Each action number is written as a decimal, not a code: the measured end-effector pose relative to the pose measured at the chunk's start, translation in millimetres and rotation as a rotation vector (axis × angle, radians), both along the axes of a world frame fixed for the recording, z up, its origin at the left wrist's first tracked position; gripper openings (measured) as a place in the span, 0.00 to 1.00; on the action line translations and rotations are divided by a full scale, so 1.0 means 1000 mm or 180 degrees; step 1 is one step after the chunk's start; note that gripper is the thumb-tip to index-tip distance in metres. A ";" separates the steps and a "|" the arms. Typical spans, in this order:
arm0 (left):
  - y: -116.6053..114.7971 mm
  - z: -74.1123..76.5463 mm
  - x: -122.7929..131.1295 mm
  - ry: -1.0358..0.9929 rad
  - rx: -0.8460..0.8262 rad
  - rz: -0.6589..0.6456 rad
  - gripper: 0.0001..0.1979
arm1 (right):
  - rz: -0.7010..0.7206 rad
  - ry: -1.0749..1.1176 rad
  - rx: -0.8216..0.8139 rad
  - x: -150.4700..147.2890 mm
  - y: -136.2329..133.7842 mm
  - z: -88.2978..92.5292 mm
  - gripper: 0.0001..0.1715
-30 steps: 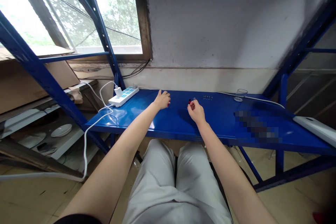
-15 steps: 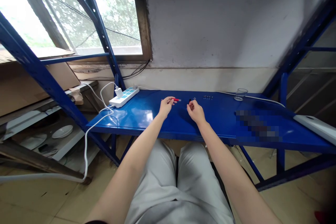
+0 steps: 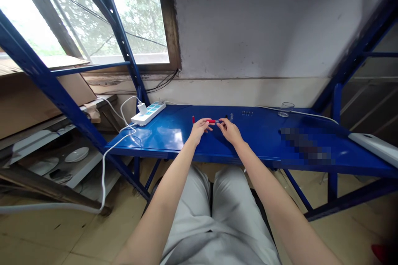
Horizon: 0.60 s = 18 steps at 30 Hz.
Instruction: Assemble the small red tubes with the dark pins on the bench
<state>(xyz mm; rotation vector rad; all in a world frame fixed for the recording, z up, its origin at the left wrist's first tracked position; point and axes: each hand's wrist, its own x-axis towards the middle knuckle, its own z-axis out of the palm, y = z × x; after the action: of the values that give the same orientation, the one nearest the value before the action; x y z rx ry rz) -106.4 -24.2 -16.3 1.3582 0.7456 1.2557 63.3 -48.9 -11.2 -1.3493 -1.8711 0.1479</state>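
Observation:
Above the blue tabletop, my left hand (image 3: 200, 128) is closed around a slim red pen (image 3: 212, 121) that points to the right. The fingers of my right hand (image 3: 229, 129) pinch its clear right end, so both hands meet on the pen. A small red piece like a pen cap (image 3: 193, 119) stands on the table just beyond my left hand. Behind my right fingers are a small dark piece (image 3: 226, 116) and a small clear piece (image 3: 231, 116), too small to make out. Several tiny parts (image 3: 247, 113) sit in a row farther right.
A white power strip (image 3: 148, 114) with a plugged-in cable lies at the table's left end. A clear glass (image 3: 285, 110) stands at the back right, near a blurred-out dark object (image 3: 306, 145). A white device (image 3: 374, 149) is at the right edge. Blue frame posts flank the table.
My right hand has come up and left from the small parts to the pen's clear end. The red cap-like piece now shows beyond my left hand.

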 end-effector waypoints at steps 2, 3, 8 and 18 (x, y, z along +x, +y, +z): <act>-0.001 0.000 0.001 -0.0011 -0.0004 -0.0092 0.18 | -0.0022 -0.0030 -0.0032 -0.001 -0.001 0.000 0.19; -0.001 0.000 0.001 -0.0014 -0.0008 -0.0125 0.18 | -0.0033 -0.0058 -0.0035 -0.002 -0.002 0.001 0.18; -0.003 0.002 0.001 0.0000 -0.0019 -0.0225 0.17 | -0.0013 -0.0204 -0.0024 -0.006 -0.009 0.008 0.20; -0.003 0.003 0.001 -0.0037 -0.0091 -0.0055 0.16 | -0.0097 -0.0251 0.0276 -0.006 -0.009 0.007 0.20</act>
<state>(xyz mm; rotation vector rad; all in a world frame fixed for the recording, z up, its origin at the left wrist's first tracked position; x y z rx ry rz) -105.7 -27.1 -12.8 1.3304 0.7396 1.2342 57.5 -58.1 -4.4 -1.3404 -1.8989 -0.0021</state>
